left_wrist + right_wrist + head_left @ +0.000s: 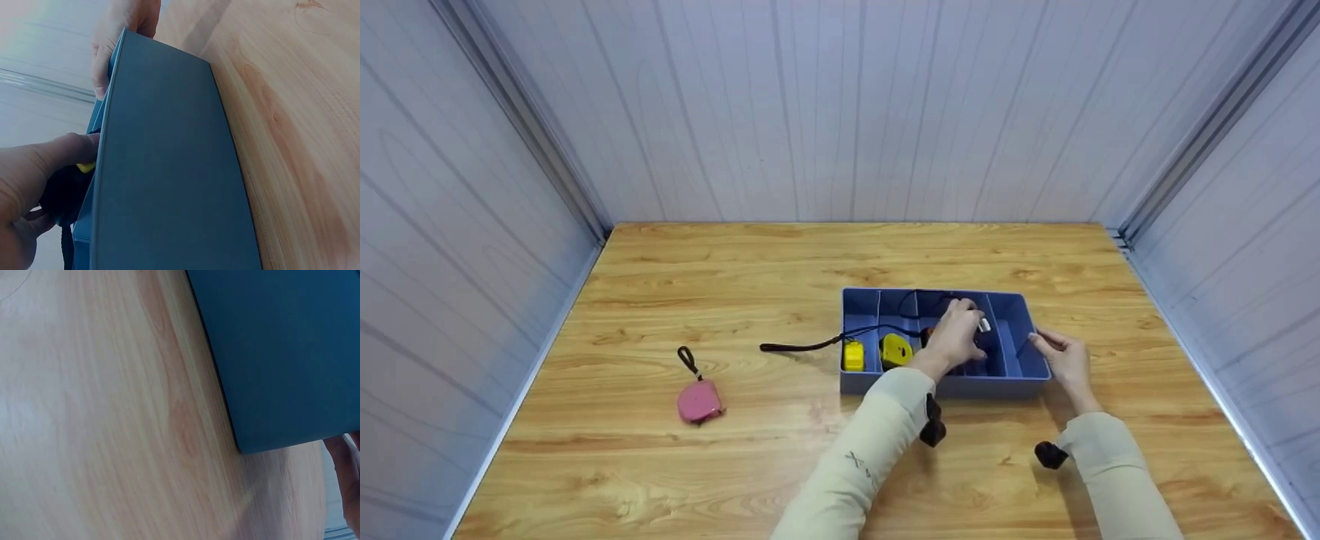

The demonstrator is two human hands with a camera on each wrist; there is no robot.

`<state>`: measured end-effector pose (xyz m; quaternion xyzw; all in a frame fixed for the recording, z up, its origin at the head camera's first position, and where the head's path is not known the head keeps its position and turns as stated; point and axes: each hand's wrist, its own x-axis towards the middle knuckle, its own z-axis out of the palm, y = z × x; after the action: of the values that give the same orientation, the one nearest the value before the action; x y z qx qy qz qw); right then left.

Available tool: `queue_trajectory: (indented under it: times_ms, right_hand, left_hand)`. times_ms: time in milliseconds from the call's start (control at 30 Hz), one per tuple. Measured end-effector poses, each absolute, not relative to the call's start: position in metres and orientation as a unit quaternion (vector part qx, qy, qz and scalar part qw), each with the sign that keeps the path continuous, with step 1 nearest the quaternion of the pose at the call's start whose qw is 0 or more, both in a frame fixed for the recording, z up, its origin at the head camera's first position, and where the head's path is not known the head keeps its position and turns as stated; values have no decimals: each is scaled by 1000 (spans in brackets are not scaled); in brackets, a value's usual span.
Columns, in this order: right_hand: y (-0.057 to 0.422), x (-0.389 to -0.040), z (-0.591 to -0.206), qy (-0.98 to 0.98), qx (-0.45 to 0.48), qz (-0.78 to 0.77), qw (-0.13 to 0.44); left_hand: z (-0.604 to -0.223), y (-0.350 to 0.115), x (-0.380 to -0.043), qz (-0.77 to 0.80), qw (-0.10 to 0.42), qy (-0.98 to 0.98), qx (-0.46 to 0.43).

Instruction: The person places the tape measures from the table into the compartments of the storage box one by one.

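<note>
A blue divided box [945,386] stands on the table. My left hand [956,337] reaches into its right-middle part and grips a black tape measure [64,194], which has a dark strap and a bit of yellow in the left wrist view. Most of it is hidden by the hand in the head view. At the box's right end, my right hand [1065,364] pinches the rim between thumb and fingers. In the leftmost compartment sits a small yellow tape measure [853,355]; a yellow-and-black tape measure [895,350] lies in the compartment beside it.
A pink tape measure [700,401] with a black wrist loop lies on the wooden table [660,480], left of the box. One black strap [802,347] hangs out over the box's left wall. Pale panels [825,112] enclose the table at the back and sides.
</note>
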<state>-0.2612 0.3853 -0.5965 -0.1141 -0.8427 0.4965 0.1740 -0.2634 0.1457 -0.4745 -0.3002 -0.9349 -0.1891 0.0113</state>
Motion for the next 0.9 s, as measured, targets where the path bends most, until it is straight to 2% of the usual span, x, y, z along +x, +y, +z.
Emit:
queue_trajectory:
  times_ms: [433, 900]
  right_hand:
    - [390, -266, -604, -850, -130, 485, 161]
    - [388, -262, -599, -834, -109, 510, 179]
  left_hand:
    - [-485, 150, -262, -158, -26, -927, -339]
    - [-489, 151, -262, -121, -17, -925, -359]
